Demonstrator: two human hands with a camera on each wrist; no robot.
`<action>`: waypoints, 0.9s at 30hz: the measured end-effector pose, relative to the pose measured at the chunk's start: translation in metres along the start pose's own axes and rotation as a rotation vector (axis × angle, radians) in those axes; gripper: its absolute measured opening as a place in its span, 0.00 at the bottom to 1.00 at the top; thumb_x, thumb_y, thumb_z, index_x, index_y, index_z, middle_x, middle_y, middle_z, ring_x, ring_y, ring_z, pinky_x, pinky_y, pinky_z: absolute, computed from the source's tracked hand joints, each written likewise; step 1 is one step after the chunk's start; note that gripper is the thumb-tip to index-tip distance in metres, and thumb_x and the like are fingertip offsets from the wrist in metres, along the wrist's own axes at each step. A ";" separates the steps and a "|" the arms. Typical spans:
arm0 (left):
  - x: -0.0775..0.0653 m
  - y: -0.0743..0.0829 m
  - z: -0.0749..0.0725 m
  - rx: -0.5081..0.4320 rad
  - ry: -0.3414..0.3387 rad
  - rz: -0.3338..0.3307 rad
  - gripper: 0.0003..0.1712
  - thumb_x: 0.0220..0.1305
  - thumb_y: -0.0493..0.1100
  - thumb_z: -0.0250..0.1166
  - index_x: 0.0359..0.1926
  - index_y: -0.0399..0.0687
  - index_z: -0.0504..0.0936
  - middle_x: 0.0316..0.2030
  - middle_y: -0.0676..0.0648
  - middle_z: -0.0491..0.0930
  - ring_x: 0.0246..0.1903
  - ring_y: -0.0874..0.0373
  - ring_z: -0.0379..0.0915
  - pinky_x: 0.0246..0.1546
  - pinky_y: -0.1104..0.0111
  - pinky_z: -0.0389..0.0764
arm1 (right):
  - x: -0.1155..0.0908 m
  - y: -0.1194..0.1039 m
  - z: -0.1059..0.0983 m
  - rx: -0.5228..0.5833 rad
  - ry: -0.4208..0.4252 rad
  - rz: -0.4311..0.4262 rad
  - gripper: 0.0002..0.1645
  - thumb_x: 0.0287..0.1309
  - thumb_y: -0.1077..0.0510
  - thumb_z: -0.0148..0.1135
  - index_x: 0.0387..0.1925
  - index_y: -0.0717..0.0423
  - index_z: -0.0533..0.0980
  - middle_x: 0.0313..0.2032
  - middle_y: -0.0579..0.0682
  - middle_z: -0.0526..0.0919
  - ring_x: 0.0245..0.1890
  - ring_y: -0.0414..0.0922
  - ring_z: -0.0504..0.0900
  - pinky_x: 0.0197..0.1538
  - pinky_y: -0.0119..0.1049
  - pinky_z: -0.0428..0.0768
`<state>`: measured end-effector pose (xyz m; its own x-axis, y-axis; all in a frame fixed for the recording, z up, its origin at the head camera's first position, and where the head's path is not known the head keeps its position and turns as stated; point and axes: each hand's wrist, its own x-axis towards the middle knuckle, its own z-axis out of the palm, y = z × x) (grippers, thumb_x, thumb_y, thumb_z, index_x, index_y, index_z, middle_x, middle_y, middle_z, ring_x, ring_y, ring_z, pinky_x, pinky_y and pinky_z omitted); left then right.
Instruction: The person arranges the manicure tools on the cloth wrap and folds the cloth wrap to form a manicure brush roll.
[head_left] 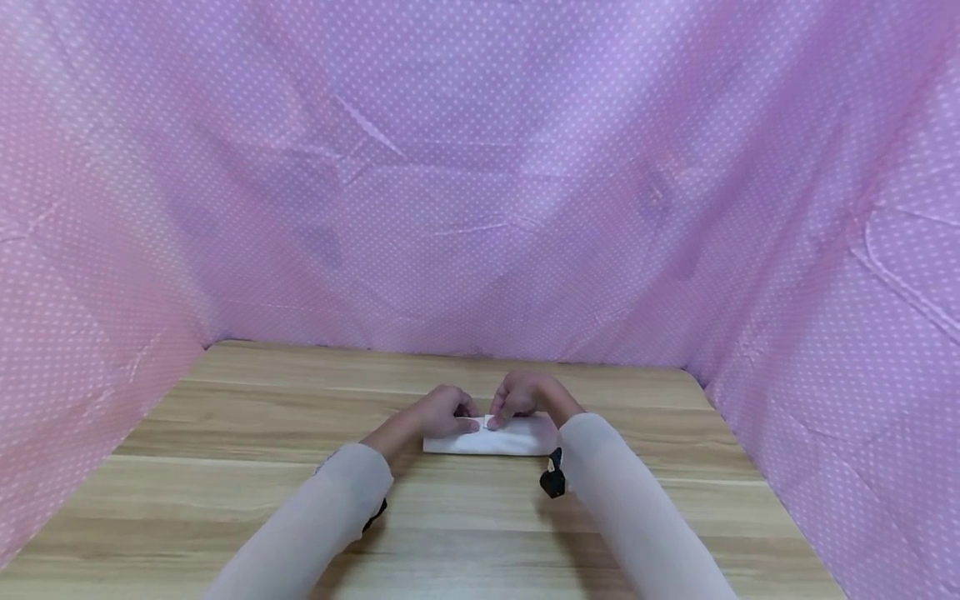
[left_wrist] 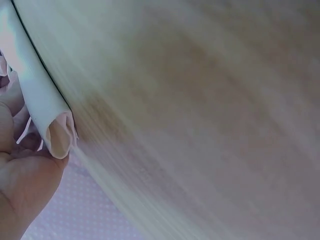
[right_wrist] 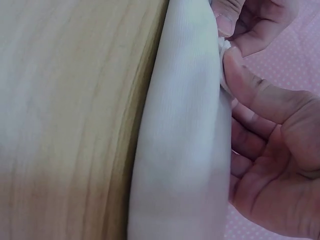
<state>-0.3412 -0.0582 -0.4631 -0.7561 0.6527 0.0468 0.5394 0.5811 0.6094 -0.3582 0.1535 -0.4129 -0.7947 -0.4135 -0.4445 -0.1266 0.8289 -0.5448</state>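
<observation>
A long white rolled or folded piece, soft-looking like cloth or thin leather (head_left: 487, 443), lies crosswise on the wooden table. Its near end in the left wrist view is an open tube (left_wrist: 37, 82) with a pinkish inner layer. My left hand (head_left: 444, 410) grips its far edge, thumb on top and fingers behind. Just to the right, my right hand (head_left: 522, 394) pinches a small white tab (head_left: 488, 422) at the middle of that edge. The right wrist view shows the right thumb pressing this crumpled tab (right_wrist: 224, 62) close to the left thumb; the fingertips behind are hidden.
The wood-grain table (head_left: 262, 467) runs back to a pink polka-dot curtain (head_left: 480, 208), which also hangs along both sides. Pale sleeves (head_left: 322, 517) cover the forearms, and a black wrist mount (head_left: 552, 479) hangs beneath the right cuff.
</observation>
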 end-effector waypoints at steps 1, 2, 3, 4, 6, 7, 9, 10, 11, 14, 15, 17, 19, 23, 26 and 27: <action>0.000 0.000 0.000 0.006 0.004 0.000 0.07 0.65 0.41 0.72 0.41 0.41 0.87 0.34 0.52 0.86 0.37 0.62 0.78 0.45 0.65 0.80 | 0.000 0.001 0.000 0.010 0.005 -0.005 0.07 0.56 0.54 0.77 0.33 0.52 0.87 0.27 0.41 0.82 0.28 0.37 0.70 0.33 0.28 0.68; 0.000 0.000 0.000 0.008 0.008 -0.003 0.07 0.65 0.41 0.72 0.41 0.42 0.87 0.34 0.52 0.86 0.37 0.62 0.78 0.45 0.65 0.80 | 0.001 0.001 0.001 0.014 0.013 -0.011 0.06 0.56 0.55 0.77 0.33 0.52 0.87 0.27 0.41 0.82 0.27 0.37 0.70 0.33 0.28 0.68; 0.000 -0.001 0.000 0.008 0.009 -0.008 0.07 0.65 0.41 0.72 0.40 0.42 0.87 0.34 0.52 0.85 0.37 0.62 0.78 0.45 0.65 0.80 | 0.001 0.001 0.001 0.020 0.019 -0.015 0.06 0.55 0.55 0.77 0.32 0.52 0.87 0.27 0.41 0.82 0.28 0.37 0.70 0.34 0.29 0.68; 0.000 -0.001 0.001 0.007 0.012 -0.011 0.07 0.65 0.41 0.72 0.40 0.42 0.87 0.34 0.53 0.85 0.37 0.62 0.78 0.45 0.65 0.80 | 0.001 0.002 0.001 0.020 0.027 -0.020 0.07 0.55 0.55 0.78 0.32 0.52 0.87 0.28 0.41 0.83 0.29 0.37 0.71 0.36 0.29 0.69; 0.000 -0.001 0.001 -0.003 0.013 -0.014 0.06 0.65 0.41 0.72 0.39 0.43 0.87 0.33 0.53 0.85 0.36 0.62 0.77 0.44 0.65 0.80 | 0.000 0.002 0.002 0.026 0.034 -0.031 0.07 0.54 0.55 0.78 0.32 0.52 0.88 0.29 0.41 0.85 0.32 0.38 0.74 0.41 0.30 0.71; 0.000 -0.001 0.001 -0.009 0.011 -0.023 0.06 0.66 0.41 0.72 0.39 0.43 0.87 0.33 0.54 0.85 0.36 0.63 0.77 0.44 0.66 0.80 | -0.001 0.002 0.002 0.025 0.039 -0.037 0.07 0.54 0.54 0.78 0.32 0.52 0.88 0.30 0.41 0.85 0.33 0.38 0.75 0.43 0.32 0.71; 0.000 -0.001 0.001 -0.016 0.007 -0.021 0.06 0.66 0.41 0.72 0.39 0.43 0.87 0.33 0.54 0.85 0.36 0.63 0.77 0.44 0.66 0.80 | -0.001 0.003 0.003 0.021 0.047 -0.048 0.08 0.54 0.54 0.79 0.32 0.52 0.88 0.31 0.42 0.86 0.35 0.39 0.77 0.48 0.34 0.73; 0.000 -0.001 0.001 -0.016 0.004 -0.022 0.06 0.66 0.41 0.71 0.40 0.43 0.87 0.33 0.54 0.85 0.36 0.64 0.77 0.44 0.67 0.80 | -0.001 0.004 0.003 0.014 0.052 -0.057 0.08 0.53 0.53 0.79 0.32 0.52 0.88 0.31 0.42 0.87 0.36 0.39 0.78 0.50 0.35 0.73; 0.001 -0.001 0.001 -0.017 0.004 -0.018 0.06 0.66 0.41 0.71 0.40 0.43 0.87 0.33 0.54 0.85 0.36 0.64 0.77 0.43 0.67 0.80 | 0.000 0.005 0.003 0.010 0.056 -0.066 0.08 0.53 0.53 0.79 0.32 0.52 0.88 0.31 0.41 0.87 0.36 0.39 0.78 0.51 0.37 0.74; 0.002 -0.002 0.000 -0.011 0.004 -0.017 0.06 0.66 0.41 0.71 0.40 0.43 0.87 0.33 0.55 0.84 0.35 0.64 0.77 0.43 0.67 0.80 | 0.001 0.009 0.003 0.000 0.072 -0.095 0.08 0.53 0.53 0.79 0.32 0.51 0.88 0.31 0.41 0.87 0.37 0.39 0.80 0.54 0.39 0.74; 0.002 -0.002 0.000 -0.007 0.003 -0.019 0.06 0.66 0.41 0.71 0.40 0.44 0.87 0.33 0.55 0.84 0.35 0.64 0.77 0.43 0.68 0.79 | 0.001 0.011 0.003 -0.002 0.078 -0.105 0.08 0.54 0.52 0.79 0.32 0.50 0.88 0.32 0.40 0.87 0.37 0.38 0.80 0.54 0.39 0.74; 0.003 -0.001 0.000 -0.016 0.002 -0.026 0.05 0.66 0.41 0.71 0.40 0.44 0.87 0.32 0.55 0.84 0.35 0.63 0.77 0.42 0.67 0.80 | 0.002 0.015 0.004 0.010 0.083 -0.131 0.08 0.54 0.53 0.79 0.34 0.50 0.88 0.32 0.40 0.87 0.37 0.38 0.80 0.52 0.38 0.75; 0.002 0.000 0.000 -0.021 -0.004 -0.040 0.06 0.67 0.42 0.71 0.40 0.45 0.87 0.32 0.56 0.83 0.35 0.63 0.77 0.43 0.67 0.80 | 0.001 0.018 0.005 0.030 0.083 -0.162 0.08 0.54 0.54 0.78 0.35 0.51 0.88 0.32 0.41 0.88 0.36 0.38 0.80 0.50 0.37 0.76; -0.002 0.004 -0.002 -0.003 0.012 -0.040 0.08 0.66 0.43 0.72 0.42 0.44 0.87 0.35 0.54 0.84 0.38 0.61 0.78 0.45 0.65 0.81 | -0.004 0.025 0.005 0.045 0.096 -0.242 0.09 0.56 0.55 0.77 0.38 0.52 0.88 0.34 0.42 0.88 0.36 0.38 0.81 0.44 0.34 0.78; -0.008 0.009 -0.009 0.007 0.054 -0.055 0.11 0.66 0.44 0.72 0.45 0.43 0.87 0.40 0.51 0.85 0.43 0.58 0.80 0.50 0.62 0.80 | -0.013 0.030 -0.001 0.064 0.123 -0.283 0.13 0.58 0.54 0.76 0.43 0.55 0.87 0.37 0.43 0.88 0.39 0.39 0.82 0.46 0.36 0.79; -0.010 0.011 -0.013 0.004 0.069 -0.064 0.12 0.66 0.44 0.72 0.46 0.42 0.87 0.42 0.50 0.85 0.46 0.55 0.80 0.52 0.60 0.80 | -0.017 0.031 -0.004 0.080 0.133 -0.288 0.15 0.58 0.54 0.75 0.45 0.56 0.86 0.39 0.44 0.88 0.41 0.40 0.82 0.48 0.37 0.79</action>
<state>-0.3326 -0.0653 -0.4467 -0.8128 0.5793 0.0618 0.4902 0.6228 0.6098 -0.3510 0.1879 -0.4198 -0.8043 -0.5693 -0.1705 -0.3140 0.6508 -0.6913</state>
